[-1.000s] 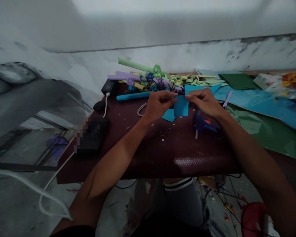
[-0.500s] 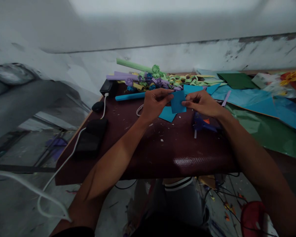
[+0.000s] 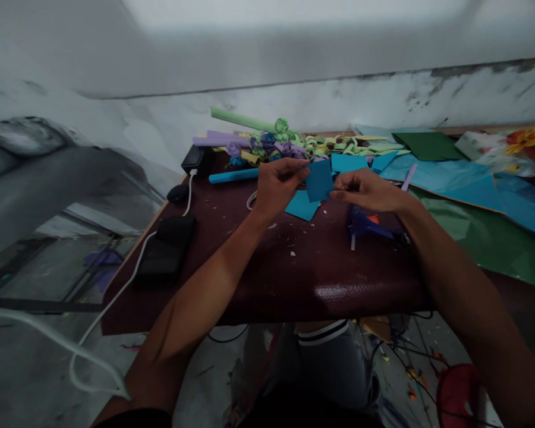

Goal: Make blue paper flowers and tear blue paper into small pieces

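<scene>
A small blue paper square (image 3: 320,181) is held up above the dark red table (image 3: 294,279). My left hand (image 3: 279,184) pinches its upper left edge. At its lower right edge is my right hand (image 3: 361,189), fingertips pressed together against the paper. Below lies another blue paper piece (image 3: 302,205), flat on the table. A dark blue glue gun (image 3: 368,226) rests under my right wrist, beside a small orange piece.
Paper flowers and curled strips (image 3: 285,145) are heaped at the back, near a green paper roll (image 3: 243,118). Large blue and green sheets (image 3: 455,226) cover the right side. A black box (image 3: 164,249) with a white cable stands left.
The held blue square has shifted slightly left and tilted, along with my left hand. My right hand's fingers have slid down to the square's lower right edge.
</scene>
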`<state>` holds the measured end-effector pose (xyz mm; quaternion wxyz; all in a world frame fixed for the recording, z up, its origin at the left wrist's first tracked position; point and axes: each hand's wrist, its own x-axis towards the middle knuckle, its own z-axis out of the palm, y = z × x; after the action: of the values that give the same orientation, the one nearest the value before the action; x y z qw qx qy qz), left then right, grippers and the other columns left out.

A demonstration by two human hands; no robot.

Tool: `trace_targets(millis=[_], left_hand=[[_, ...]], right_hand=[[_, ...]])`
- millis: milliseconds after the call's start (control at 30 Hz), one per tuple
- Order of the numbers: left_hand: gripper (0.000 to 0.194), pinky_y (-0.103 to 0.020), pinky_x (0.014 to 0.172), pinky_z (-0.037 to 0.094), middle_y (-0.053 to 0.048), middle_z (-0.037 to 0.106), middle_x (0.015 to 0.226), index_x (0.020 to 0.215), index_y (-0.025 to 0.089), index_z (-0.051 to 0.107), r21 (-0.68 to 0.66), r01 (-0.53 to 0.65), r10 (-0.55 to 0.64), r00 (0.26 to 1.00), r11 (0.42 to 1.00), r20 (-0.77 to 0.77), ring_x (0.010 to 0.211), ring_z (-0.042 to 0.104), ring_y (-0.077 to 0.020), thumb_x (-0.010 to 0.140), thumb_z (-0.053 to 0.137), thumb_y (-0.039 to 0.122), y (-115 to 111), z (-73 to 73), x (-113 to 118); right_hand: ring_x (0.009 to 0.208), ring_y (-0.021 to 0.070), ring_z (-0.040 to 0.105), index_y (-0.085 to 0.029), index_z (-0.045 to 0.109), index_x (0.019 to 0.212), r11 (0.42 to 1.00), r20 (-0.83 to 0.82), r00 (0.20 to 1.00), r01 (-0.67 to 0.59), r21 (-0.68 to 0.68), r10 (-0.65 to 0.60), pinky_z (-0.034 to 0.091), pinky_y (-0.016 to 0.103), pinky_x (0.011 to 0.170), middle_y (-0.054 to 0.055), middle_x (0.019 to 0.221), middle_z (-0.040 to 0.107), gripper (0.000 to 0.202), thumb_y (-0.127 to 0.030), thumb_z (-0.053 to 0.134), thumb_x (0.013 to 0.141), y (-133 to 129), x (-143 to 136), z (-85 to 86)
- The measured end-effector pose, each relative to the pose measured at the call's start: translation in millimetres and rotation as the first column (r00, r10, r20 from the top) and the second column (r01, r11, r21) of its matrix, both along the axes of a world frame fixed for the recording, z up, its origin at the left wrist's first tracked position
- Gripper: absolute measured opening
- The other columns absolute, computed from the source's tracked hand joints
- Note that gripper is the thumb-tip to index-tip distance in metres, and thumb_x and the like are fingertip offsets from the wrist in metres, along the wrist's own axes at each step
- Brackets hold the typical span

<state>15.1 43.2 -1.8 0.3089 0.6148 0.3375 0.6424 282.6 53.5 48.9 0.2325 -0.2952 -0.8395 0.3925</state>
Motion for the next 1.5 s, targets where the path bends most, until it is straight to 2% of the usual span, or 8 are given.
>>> trace_targets(millis=[100, 167, 300, 400, 500, 733, 1133, 1500], left_hand=[[0.052, -0.037, 0.076, 0.077, -0.004, 0.084, 0.086, 0.113, 0.022, 0.089, 0.004, -0.007, 0.007, 1.000, 1.000, -0.014, 0.084, 0.084, -0.0225, 0.090, 0.098, 0.068, -0.1, 0.9, -1.5], [0.058, -0.038, 0.080, 0.077, -0.005, 0.085, 0.089, 0.126, 0.023, 0.086, -0.023, 0.006, -0.006, 1.000, 1.000, -0.016, 0.091, 0.086, -0.0251, 0.091, 0.097, 0.068, -0.1, 0.8, -2.3], [0.081, -0.040, 0.081, 0.077, -0.005, 0.086, 0.093, 0.146, 0.025, 0.074, -0.161, 0.149, -0.150, 0.989, 0.976, 0.002, 0.095, 0.089, -0.0293, 0.083, 0.103, 0.067, -1.4, -1.9, 0.3], [0.078, -0.041, 0.080, 0.078, -0.007, 0.088, 0.096, 0.133, 0.022, 0.076, -0.224, 0.259, -0.267, 0.964, 0.940, -0.005, 0.087, 0.090, -0.0285, 0.076, 0.109, 0.064, -4.2, -2.3, 3.2], [0.069, -0.041, 0.081, 0.079, -0.009, 0.090, 0.100, 0.121, 0.021, 0.076, -0.232, 0.284, -0.298, 0.954, 0.930, -0.025, 0.085, 0.089, -0.0270, 0.077, 0.108, 0.064, -8.1, 0.5, 4.1], [0.069, -0.041, 0.084, 0.079, -0.010, 0.089, 0.106, 0.127, 0.021, 0.073, -0.246, 0.338, -0.350, 0.937, 0.908, -0.005, 0.091, 0.090, -0.0275, 0.079, 0.108, 0.056, -14.6, 3.2, 7.0], [0.054, -0.037, 0.078, 0.076, -0.004, 0.086, 0.100, 0.116, 0.020, 0.076, -0.256, 0.268, -0.272, 0.962, 0.929, 0.022, 0.083, 0.084, -0.0220, 0.072, 0.105, 0.030, -11.7, -2.7, 18.3], [0.052, -0.036, 0.076, 0.077, -0.004, 0.084, 0.093, 0.112, 0.019, 0.073, -0.319, 0.360, -0.345, 0.933, 0.877, 0.104, 0.077, 0.084, -0.0199, 0.075, 0.106, 0.033, -16.7, -1.3, 23.4]], right_hand=[[0.067, 0.0125, 0.034, -0.023, 0.058, 0.076, 1.000, -0.008, 1.000, 0.013, 0.003, -0.013, 0.023, 0.034, 0.059, -0.005, 0.069, 0.042, 0.060, -0.069, 0.090, 0.098, -2.4, -1.2, 1.0], [0.066, 0.0125, 0.034, -0.023, 0.057, 0.074, 0.998, -0.046, 0.997, 0.058, 0.006, -0.058, 0.023, 0.034, 0.059, -0.005, 0.068, 0.041, 0.061, -0.068, 0.091, 0.097, -5.0, -3.6, 1.5], [0.064, 0.0122, 0.032, -0.023, 0.059, 0.071, 0.990, -0.138, 0.981, 0.139, -0.007, -0.139, 0.021, 0.035, 0.059, -0.005, 0.065, 0.041, 0.061, -0.068, 0.094, 0.094, -7.1, -9.1, -0.3], [0.063, 0.0113, 0.033, -0.023, 0.064, 0.071, 0.987, -0.171, 0.972, 0.154, -0.039, -0.158, 0.021, 0.035, 0.058, -0.005, 0.064, 0.044, 0.058, -0.065, 0.098, 0.090, -4.3, -11.1, -3.2], [0.061, 0.0103, 0.035, -0.022, 0.067, 0.071, 0.983, -0.174, 0.968, 0.170, -0.072, -0.180, 0.022, 0.034, 0.057, -0.005, 0.063, 0.049, 0.055, -0.063, 0.101, 0.086, -1.7, -12.0, -4.9], [0.055, 0.0089, 0.036, -0.021, 0.070, 0.072, 0.973, -0.219, 0.951, 0.195, -0.123, -0.218, 0.020, 0.033, 0.052, -0.005, 0.057, 0.051, 0.051, -0.058, 0.103, 0.084, -4.3, -17.6, -4.8], [0.058, 0.0096, 0.034, -0.022, 0.066, 0.068, 0.971, -0.265, 0.935, 0.210, -0.114, -0.233, 0.021, 0.033, 0.055, -0.005, 0.058, 0.047, 0.056, -0.061, 0.104, 0.079, -3.9, -24.6, -8.7], [0.053, 0.0100, 0.039, -0.022, 0.067, 0.072, 0.908, -0.343, 0.844, 0.411, -0.078, -0.412, 0.024, 0.032, 0.049, -0.001, 0.058, 0.054, 0.047, -0.054, 0.100, 0.086, 2.1, -22.0, -7.4]])
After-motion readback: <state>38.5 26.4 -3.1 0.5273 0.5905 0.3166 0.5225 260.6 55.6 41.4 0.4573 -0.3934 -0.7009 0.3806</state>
